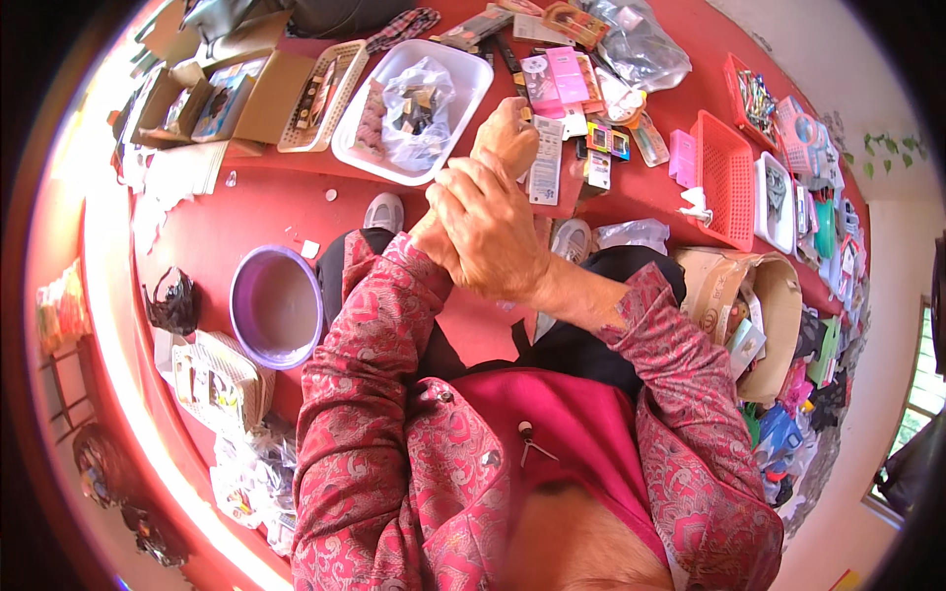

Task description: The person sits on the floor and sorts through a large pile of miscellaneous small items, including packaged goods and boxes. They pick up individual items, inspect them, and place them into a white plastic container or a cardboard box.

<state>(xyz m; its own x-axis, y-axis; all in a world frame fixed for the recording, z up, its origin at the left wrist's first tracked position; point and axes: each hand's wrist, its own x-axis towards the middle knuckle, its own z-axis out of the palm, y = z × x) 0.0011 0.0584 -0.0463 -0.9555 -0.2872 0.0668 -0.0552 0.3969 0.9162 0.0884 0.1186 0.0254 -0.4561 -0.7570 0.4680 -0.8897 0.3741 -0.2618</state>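
Clasping the left wrist (431, 239), right fingers (457, 189) wrapped round, left fingers (511, 108) curled, their hold unclear, oblong white package (545, 165) alongside

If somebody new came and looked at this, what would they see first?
Probably the two hands in the middle, where the right hand clasps the left hand around the wrist. Next might come the round purple tub on the left and the bright red basket at the upper right. The white tub at the top, a little left of the middle, may catch the eye too.
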